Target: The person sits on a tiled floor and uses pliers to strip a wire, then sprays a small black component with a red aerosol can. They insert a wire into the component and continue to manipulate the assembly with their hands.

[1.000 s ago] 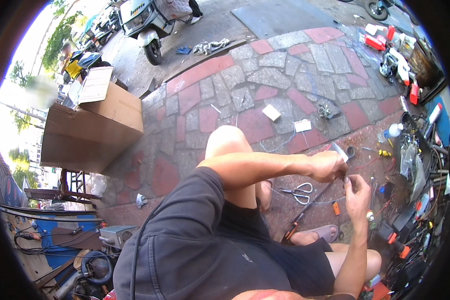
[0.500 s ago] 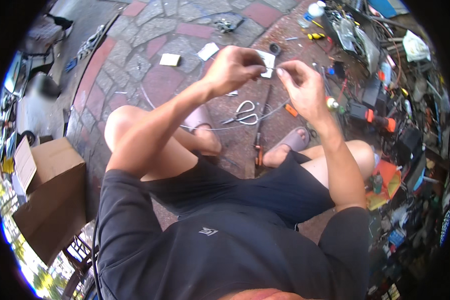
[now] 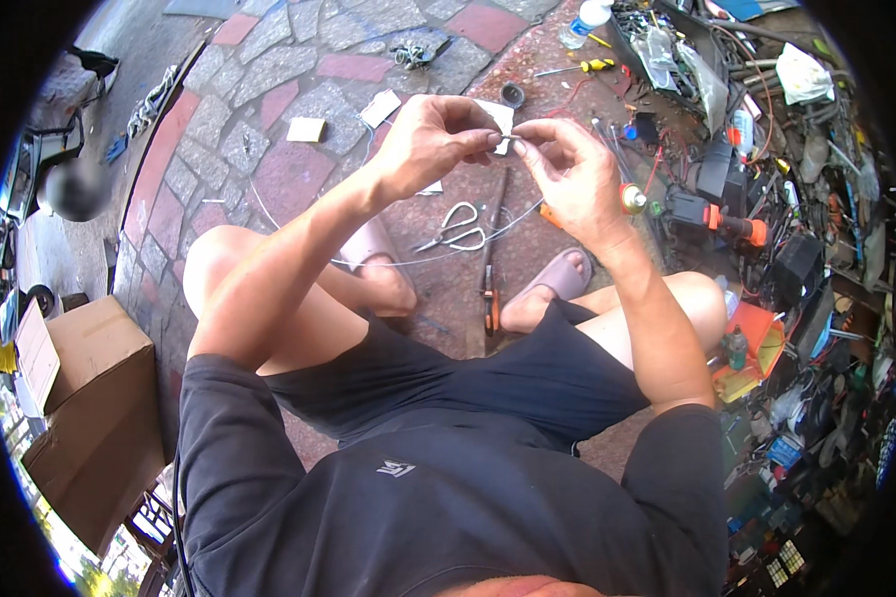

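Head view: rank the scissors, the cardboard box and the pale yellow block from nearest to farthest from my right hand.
Nearest to your right hand first:
1. Scissors: to its left, on the floor between your feet.
2. Pale yellow block: farther left, on the paving.
3. Cardboard box: far left, beside your left sleeve.

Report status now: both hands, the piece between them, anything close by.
Left hand and right hand pinch a small dark piece at the fingertips. Pale wire curving below. Scissors on the ground, touching neither hand.
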Action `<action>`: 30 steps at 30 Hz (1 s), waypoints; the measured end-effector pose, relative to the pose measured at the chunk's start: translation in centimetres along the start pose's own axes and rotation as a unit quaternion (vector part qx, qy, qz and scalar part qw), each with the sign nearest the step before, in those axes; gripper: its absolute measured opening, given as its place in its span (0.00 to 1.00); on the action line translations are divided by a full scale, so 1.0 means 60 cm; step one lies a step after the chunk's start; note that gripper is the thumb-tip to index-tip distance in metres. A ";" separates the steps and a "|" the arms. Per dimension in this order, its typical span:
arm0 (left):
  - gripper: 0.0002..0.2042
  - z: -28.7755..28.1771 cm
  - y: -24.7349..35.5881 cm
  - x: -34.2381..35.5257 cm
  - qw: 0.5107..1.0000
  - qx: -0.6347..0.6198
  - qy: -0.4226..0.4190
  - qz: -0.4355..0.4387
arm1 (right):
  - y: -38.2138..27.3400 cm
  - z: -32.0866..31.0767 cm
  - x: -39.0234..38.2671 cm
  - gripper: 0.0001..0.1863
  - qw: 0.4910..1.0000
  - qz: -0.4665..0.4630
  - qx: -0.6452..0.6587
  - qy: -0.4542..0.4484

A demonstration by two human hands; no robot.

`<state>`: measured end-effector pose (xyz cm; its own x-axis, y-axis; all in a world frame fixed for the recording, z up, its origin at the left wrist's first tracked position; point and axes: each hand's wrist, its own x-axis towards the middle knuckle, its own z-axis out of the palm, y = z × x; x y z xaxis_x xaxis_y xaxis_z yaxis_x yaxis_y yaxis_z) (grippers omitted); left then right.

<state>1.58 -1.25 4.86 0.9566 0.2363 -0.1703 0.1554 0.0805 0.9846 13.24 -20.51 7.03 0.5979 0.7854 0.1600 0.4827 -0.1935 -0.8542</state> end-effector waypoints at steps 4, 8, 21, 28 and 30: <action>0.08 -0.002 -0.008 0.004 1.000 -0.019 0.012 0.000 | 0.010 -0.003 -0.003 0.14 1.000 -0.002 0.002 0.014; 0.07 0.000 -0.011 0.005 1.000 -0.022 0.010 0.008 | 0.015 -0.007 -0.005 0.15 1.000 -0.002 0.007 0.014; 0.06 0.021 -0.023 0.000 0.997 0.072 -0.010 -0.013 | 0.020 -0.005 -0.017 0.11 0.997 -0.036 -0.059 -0.029; 0.11 0.020 -0.010 -0.009 0.966 0.258 -0.021 -0.002 | 0.037 -0.012 -0.022 0.11 0.981 -0.076 -0.164 -0.073; 0.14 0.010 -0.012 -0.002 0.925 0.379 -0.019 0.001 | 0.050 -0.039 -0.014 0.08 0.959 -0.070 -0.246 -0.119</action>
<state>1.47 -1.91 4.22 0.9629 0.1998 -0.1812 0.2677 -0.6253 0.7331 15.67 -23.08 5.50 0.3702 0.9247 0.0892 0.8266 -0.2840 -0.4859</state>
